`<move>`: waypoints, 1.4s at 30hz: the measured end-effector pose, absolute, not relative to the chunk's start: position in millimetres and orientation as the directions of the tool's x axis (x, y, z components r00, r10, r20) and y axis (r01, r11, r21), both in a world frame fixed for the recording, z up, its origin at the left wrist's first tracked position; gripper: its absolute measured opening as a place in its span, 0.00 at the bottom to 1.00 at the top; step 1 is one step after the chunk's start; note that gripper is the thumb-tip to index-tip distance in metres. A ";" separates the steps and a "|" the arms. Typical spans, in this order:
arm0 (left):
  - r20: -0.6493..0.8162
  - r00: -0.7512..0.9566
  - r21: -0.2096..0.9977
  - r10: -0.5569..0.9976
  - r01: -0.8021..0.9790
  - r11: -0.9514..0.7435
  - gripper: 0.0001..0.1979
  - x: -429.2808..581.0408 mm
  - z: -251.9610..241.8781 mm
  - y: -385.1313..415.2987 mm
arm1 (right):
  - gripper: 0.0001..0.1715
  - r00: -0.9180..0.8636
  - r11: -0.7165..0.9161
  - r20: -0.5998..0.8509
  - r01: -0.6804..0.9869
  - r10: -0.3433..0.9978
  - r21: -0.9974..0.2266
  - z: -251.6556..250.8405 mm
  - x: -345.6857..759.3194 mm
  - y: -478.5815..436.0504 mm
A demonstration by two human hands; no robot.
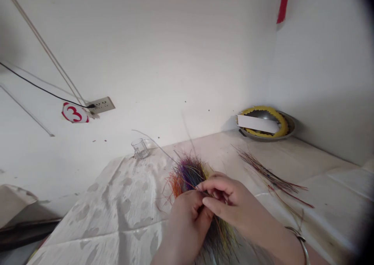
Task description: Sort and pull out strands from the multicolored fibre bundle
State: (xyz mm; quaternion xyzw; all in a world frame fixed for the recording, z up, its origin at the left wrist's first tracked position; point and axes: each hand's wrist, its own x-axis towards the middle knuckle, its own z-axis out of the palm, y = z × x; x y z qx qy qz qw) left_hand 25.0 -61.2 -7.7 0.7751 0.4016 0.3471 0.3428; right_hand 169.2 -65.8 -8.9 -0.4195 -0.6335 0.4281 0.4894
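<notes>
A bundle of thin multicoloured strands (188, 174), orange, purple, blue and yellow, fans out above my hands and hangs below them toward the table's near edge. My left hand (187, 222) is wrapped around the bundle's middle. My right hand (224, 200), with a metal bangle on its wrist, pinches some of the strands at the top of the left fist, fingers pressed together. Both hands touch each other over the patterned tablecloth (117, 210).
A loose pile of reddish strands (271, 177) lies on the table to the right. A small clear glass (140, 148) stands near the wall. A metal dish with a yellow rim (267, 123) leans in the back right corner. A wall socket (101, 104) and a numbered tag (74, 113) are at left.
</notes>
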 end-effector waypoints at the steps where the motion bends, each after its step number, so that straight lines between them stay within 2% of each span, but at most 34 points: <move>1: 0.255 0.460 0.790 0.851 0.408 -0.457 0.10 26.5 -8.4 -61.1 | 0.10 -0.164 0.316 0.289 0.174 0.943 -0.933 -7.5 169.6 -66.0; 4: 0.231 0.489 0.739 0.841 0.474 -0.479 0.11 30.4 -10.4 -60.2 | 0.08 -0.167 0.373 0.340 0.245 0.926 -0.895 -5.6 168.7 -66.1; 7: 0.245 0.457 0.772 0.855 0.441 -0.457 0.11 31.6 -11.9 -59.1 | 0.11 -0.169 0.370 0.339 0.209 0.925 -0.905 -5.8 170.1 -65.3; 11: 0.186 0.369 0.917 0.911 0.267 -0.295 0.13 33.3 -14.5 -59.0 | 0.12 -0.156 0.183 0.188 -0.044 0.970 -0.982 -9.4 176.5 -63.2; 14: 0.099 0.308 0.974 0.946 0.167 -0.156 0.12 37.4 -18.7 -61.1 | 0.14 -0.136 0.074 0.105 -0.210 0.985 -0.975 -12.6 179.9 -62.1; 17: 0.126 0.245 0.975 0.961 0.149 -0.166 0.12 41.7 -22.8 -64.4 | 0.13 -0.060 0.128 0.151 -0.287 0.987 -0.949 -13.7 179.8 -61.8; 22: 0.185 0.257 0.964 0.949 0.140 -0.226 0.14 44.7 -24.5 -67.3 | 0.15 0.060 0.168 0.158 -0.420 0.986 -0.892 -14.2 180.9 -60.2; 27: 0.168 0.292 0.942 0.942 0.235 -0.241 0.14 43.4 -25.6 -68.6 | 0.13 0.175 0.225 0.156 -0.511 0.972 -0.830 -13.6 191.9 -55.3; 30: 0.117 0.308 0.958 0.944 0.216 -0.189 0.15 43.2 -30.3 -68.8 | 0.11 0.207 0.241 0.148 -0.559 0.967 -0.794 -12.0 196.8 -52.6; 34: 0.042 0.326 0.980 0.944 0.169 -0.102 0.21 43.6 -35.5 -66.7 | 0.09 0.258 0.283 0.156 -0.585 0.953 -0.760 -13.0 200.4 -50.1; 42: 0.046 0.353 0.960 0.935 0.243 -0.139 0.20 45.8 -28.4 -68.5 | 0.09 0.348 0.377 0.204 -0.559 0.915 -0.738 -12.5 204.3 -48.3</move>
